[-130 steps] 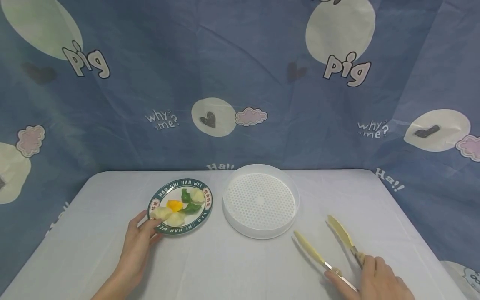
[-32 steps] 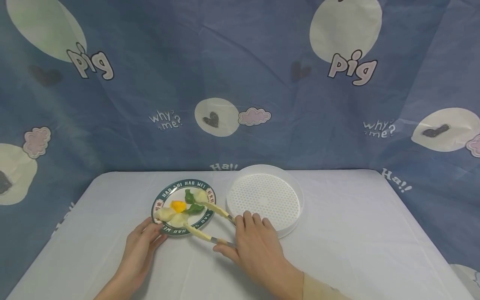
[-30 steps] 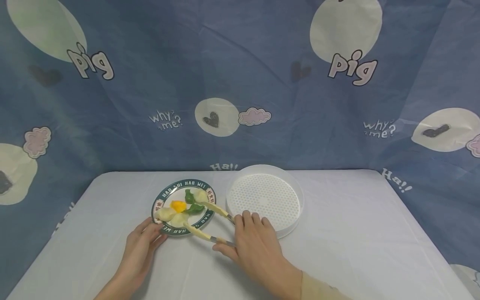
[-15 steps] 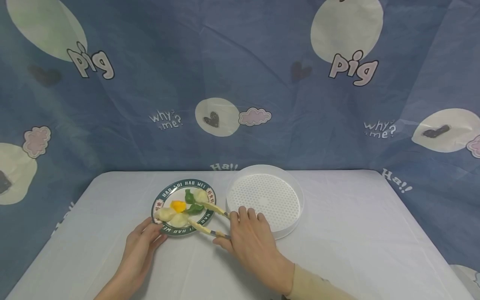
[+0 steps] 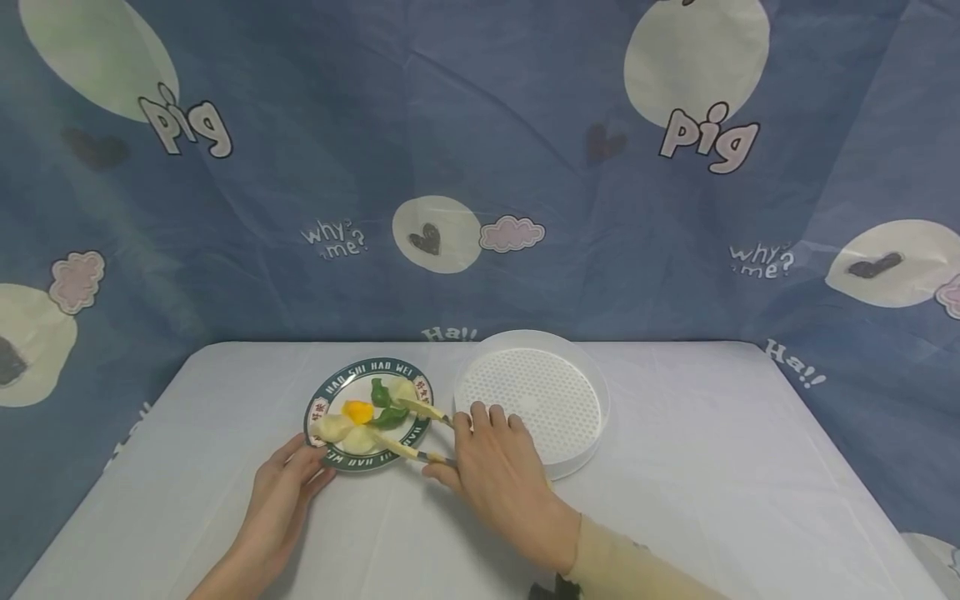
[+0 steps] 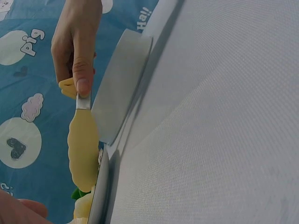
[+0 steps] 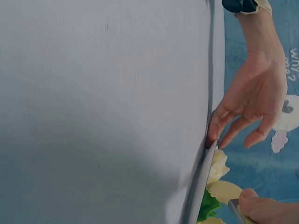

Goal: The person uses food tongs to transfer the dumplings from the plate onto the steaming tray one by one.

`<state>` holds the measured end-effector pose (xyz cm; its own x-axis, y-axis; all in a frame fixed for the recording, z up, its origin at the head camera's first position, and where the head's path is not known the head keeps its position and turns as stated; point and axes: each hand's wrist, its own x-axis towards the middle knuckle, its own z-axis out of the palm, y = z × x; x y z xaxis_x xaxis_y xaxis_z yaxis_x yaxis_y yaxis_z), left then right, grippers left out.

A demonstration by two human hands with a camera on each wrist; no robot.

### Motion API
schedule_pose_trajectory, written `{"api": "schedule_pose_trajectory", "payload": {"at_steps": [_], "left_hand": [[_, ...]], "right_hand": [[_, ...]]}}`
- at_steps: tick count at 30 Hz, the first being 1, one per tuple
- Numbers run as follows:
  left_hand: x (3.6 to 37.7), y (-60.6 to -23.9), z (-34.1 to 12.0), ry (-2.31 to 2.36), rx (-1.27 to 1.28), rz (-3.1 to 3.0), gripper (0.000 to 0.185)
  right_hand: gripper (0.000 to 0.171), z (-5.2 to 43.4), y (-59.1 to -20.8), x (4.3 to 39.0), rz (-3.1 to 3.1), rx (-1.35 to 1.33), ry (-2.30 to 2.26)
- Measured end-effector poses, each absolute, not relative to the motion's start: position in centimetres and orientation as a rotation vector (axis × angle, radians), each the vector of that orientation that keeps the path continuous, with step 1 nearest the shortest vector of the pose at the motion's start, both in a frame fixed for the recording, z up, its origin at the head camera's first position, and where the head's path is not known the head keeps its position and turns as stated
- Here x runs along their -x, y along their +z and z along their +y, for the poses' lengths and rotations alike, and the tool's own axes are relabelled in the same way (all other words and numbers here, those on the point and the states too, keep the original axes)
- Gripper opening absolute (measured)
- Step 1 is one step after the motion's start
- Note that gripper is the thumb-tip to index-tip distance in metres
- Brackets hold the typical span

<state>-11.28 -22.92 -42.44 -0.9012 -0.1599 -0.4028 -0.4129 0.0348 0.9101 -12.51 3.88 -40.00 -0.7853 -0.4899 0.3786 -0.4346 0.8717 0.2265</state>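
A green-rimmed plate (image 5: 367, 368) holds white dumplings (image 5: 333, 427), a green dumpling (image 5: 386, 417) and an orange one (image 5: 356, 411). My left hand (image 5: 303, 462) rests at the plate's near-left rim, fingers fairly straight and touching it, as the right wrist view shows (image 7: 247, 107). My right hand (image 5: 468, 454) grips yellow tongs (image 5: 416, 408). Their arms are spread and reach over the plate on either side of the green dumpling. In the left wrist view one tong blade (image 6: 83, 149) lies over the plate rim (image 6: 100, 191) below the right hand (image 6: 77, 46).
A round white perforated steamer tray (image 5: 603, 408) stands just right of the plate, touching distance from my right hand. The table (image 5: 712, 483) wears a pale cloth. A blue printed sheet (image 5: 480, 150) hangs behind the far edge.
The right hand brought the tongs from the table's right side to the plate. Over the last second it slid further left, so the tips reach deeper among the dumplings. The left hand stayed put.
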Motion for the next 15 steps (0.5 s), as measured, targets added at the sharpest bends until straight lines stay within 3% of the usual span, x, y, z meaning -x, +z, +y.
{"api": "schedule_pose_trajectory", "payload": {"at_steps": [15], "left_hand": [[11.3,-42.49,-22.87,1.989,0.611,2.109,0.082]], "right_hand": [[0.062,3.42,-39.36,12.67,-2.643,-0.741,-0.211]]}}
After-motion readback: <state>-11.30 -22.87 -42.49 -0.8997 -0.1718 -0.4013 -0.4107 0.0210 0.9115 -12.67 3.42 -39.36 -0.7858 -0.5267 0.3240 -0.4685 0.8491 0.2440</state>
